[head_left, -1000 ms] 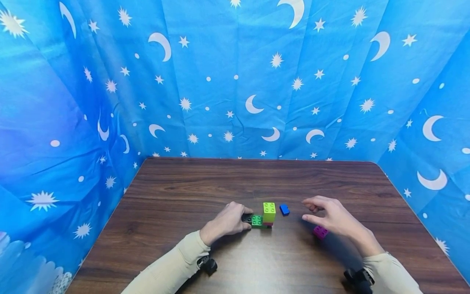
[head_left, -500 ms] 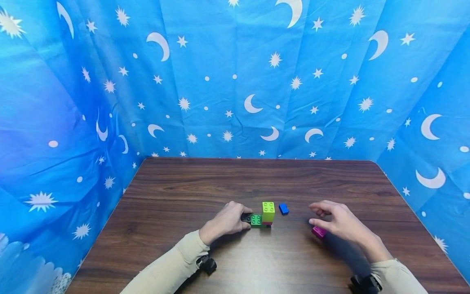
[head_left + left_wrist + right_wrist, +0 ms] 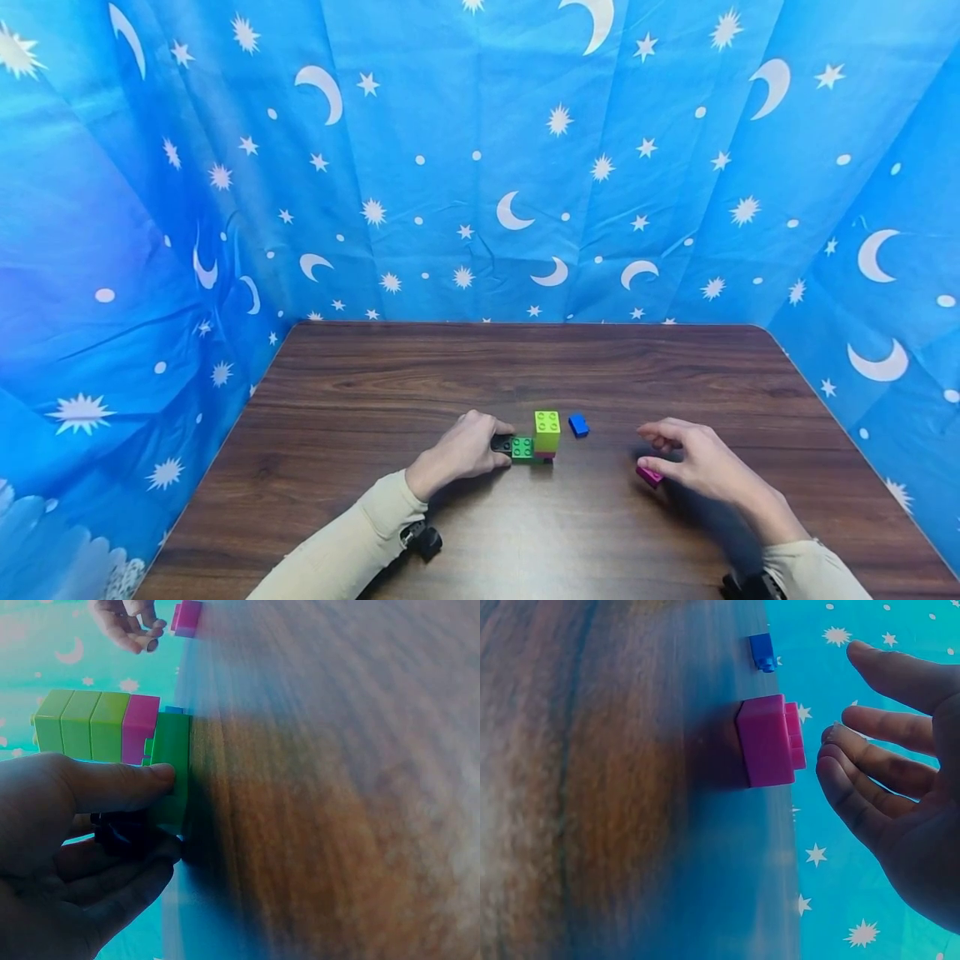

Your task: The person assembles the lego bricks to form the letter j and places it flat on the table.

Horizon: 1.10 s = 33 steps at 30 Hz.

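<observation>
My left hand (image 3: 461,446) grips the left end of a toy brick build, thumb and fingers around a black brick (image 3: 505,444). The build has a green base brick (image 3: 522,448). On its right end stands a stack of several lime bricks (image 3: 547,431) above a pink one (image 3: 140,729). The left wrist view shows the thumb against the green brick's side. My right hand (image 3: 701,457) hovers with loosely bent, spread fingers over a loose magenta brick (image 3: 766,742). In the right wrist view a gap separates the fingers from its studs, which face up.
A small blue brick (image 3: 578,425) lies on the table just right of the lime stack. The dark wood table (image 3: 420,367) ends at a blue curtain (image 3: 450,192) with moons and stars, hung behind and along both sides.
My right hand has shifted to the right and come over the loose magenta brick, now partly covering it in the head view. The left hand keeps its grip on the build.
</observation>
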Available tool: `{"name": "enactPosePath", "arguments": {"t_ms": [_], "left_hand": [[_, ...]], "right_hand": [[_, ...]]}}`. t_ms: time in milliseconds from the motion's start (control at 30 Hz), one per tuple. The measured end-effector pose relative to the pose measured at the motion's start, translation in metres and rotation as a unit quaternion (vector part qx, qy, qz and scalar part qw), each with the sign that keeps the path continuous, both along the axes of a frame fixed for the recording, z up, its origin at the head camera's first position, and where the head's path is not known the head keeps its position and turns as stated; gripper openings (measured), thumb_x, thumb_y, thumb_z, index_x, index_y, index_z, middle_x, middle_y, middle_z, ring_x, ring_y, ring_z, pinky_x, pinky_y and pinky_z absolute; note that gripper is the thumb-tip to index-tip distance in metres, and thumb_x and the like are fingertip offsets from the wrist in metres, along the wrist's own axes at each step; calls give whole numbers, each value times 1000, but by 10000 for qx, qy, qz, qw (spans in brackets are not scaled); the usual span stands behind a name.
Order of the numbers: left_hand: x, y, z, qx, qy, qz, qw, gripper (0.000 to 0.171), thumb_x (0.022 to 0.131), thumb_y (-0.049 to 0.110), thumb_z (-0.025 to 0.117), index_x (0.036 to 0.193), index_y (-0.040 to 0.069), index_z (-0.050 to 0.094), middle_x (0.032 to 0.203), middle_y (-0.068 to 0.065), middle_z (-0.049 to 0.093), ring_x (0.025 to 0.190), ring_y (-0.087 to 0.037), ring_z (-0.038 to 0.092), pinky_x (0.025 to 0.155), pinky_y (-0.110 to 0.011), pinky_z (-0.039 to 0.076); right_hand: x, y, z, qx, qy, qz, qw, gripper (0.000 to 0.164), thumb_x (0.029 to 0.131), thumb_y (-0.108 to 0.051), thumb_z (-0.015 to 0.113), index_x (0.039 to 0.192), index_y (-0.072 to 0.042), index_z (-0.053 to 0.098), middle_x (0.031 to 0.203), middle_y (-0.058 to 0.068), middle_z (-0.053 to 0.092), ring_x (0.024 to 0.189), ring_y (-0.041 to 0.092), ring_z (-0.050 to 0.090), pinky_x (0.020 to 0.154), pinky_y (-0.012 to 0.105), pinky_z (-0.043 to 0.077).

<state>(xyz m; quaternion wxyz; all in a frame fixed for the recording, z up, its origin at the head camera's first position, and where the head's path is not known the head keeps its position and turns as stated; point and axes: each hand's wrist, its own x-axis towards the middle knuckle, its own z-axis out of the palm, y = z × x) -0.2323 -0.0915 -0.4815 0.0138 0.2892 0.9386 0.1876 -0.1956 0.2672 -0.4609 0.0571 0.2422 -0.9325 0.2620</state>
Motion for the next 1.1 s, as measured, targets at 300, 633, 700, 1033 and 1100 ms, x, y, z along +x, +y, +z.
{"name": "enactPosePath", "arguments": {"t_ms": [300,633,700,1033,1100], "left_hand": [[1,1,2,-33,-95,15,9999,44,78,29,81,119,14,72,104,0,74,81,-5,62,72,-23,51],[1,1,2,-30,-83,-32,10000,43,78,28,81,118,14,72,101,1,74,80,-5,61,72,-23,50],[1,1,2,-41,-82,-31,10000,43,78,29,81,118,14,72,102,1,74,80,-5,61,71,-23,50],[0,0,1,-19,-121,-14,9999,44,79,28,81,119,14,71,103,1,74,77,-4,60,70,-22,50],[-1,0,1,-16,-113,-19,9999,44,79,28,81,119,14,71,103,1,74,77,-4,60,69,-21,50]], "right_hand": [[5,3,-4,-52,-131,-122,9998,38,82,-32,78,110,-7,70,93,-4,68,81,7,61,70,31,53],[7,8,-13,42,250,-4,9997,36,77,-27,83,105,-8,71,91,-7,67,79,3,58,68,28,51],[8,8,-15,37,323,18,9995,36,76,-26,83,104,-7,71,90,-7,66,78,3,58,67,28,51],[6,8,-15,126,175,-45,9998,40,73,-25,85,104,-4,71,89,-5,67,76,2,59,65,27,51],[5,8,-15,143,114,-70,9998,41,73,-27,85,104,-5,71,87,-7,66,75,2,57,64,26,50]]}}
